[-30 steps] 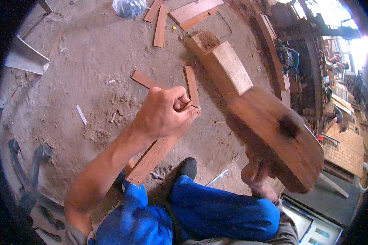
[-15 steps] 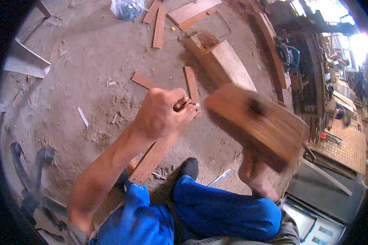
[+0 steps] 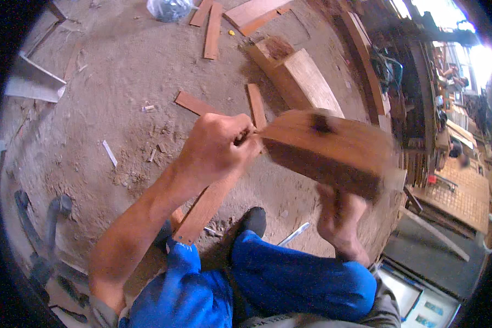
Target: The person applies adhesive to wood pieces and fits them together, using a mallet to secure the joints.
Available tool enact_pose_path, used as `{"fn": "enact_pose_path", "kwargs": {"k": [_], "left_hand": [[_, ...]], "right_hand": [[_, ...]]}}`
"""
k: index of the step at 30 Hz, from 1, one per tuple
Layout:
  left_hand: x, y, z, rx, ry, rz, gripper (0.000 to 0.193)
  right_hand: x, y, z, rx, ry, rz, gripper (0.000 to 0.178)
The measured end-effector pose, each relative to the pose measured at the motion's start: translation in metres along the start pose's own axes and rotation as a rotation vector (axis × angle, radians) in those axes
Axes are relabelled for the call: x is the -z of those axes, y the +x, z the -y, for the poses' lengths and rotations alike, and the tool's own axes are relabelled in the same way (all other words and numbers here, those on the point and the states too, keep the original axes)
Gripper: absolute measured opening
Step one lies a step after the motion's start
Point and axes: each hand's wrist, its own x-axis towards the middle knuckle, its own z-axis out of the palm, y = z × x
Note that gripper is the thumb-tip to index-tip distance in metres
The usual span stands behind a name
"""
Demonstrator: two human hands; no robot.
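White glare upper right | rest dimmer, soft shadows | wooden mallet [image 3: 333,146] motion-blurred | fisheye-bent edges, black corners

Plenty of room over the dirt floor [image 3: 104,76] left of your left hand [image 3: 218,143], but the wooden mallet [image 3: 325,150] blocks its right and two strips [image 3: 194,103] lie just beyond.
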Motion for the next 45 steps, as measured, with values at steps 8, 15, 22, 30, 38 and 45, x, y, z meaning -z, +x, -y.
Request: {"fn": "enact_pose_path", "kwargs": {"k": [8,15,22,30,38,45], "left_hand": [[-0.002,0.009,-0.003,-0.019,-0.026,0.003,0.028],[-0.001,-0.001,0.007,-0.015,-0.05,-0.006,0.03],[-0.003,0.008,0.0,0.07,-0.063,0.044,0.029],[-0.007,0.001,0.001,0.051,-0.049,0.019,0.028],[-0.005,0.0,0.003,0.061,0.016,0.028,0.024],[-0.009,0.002,0.011,-0.1,0.007,-0.065,0.025]], "right_hand": [[-0.028,-0.028,-0.055,-0.067,0.337,-0.306,0.018],[-0.002,-0.003,-0.007,0.05,0.176,-0.005,0.021],[-0.016,-0.015,-0.037,0.066,0.219,-0.26,0.022],[-0.002,-0.02,-0.023,-0.095,0.37,-0.187,0.018],[0.03,-0.008,0.011,-0.237,0.439,-0.173,0.025],[-0.001,-0.003,-0.004,-0.292,0.473,-0.31,0.02]]}}
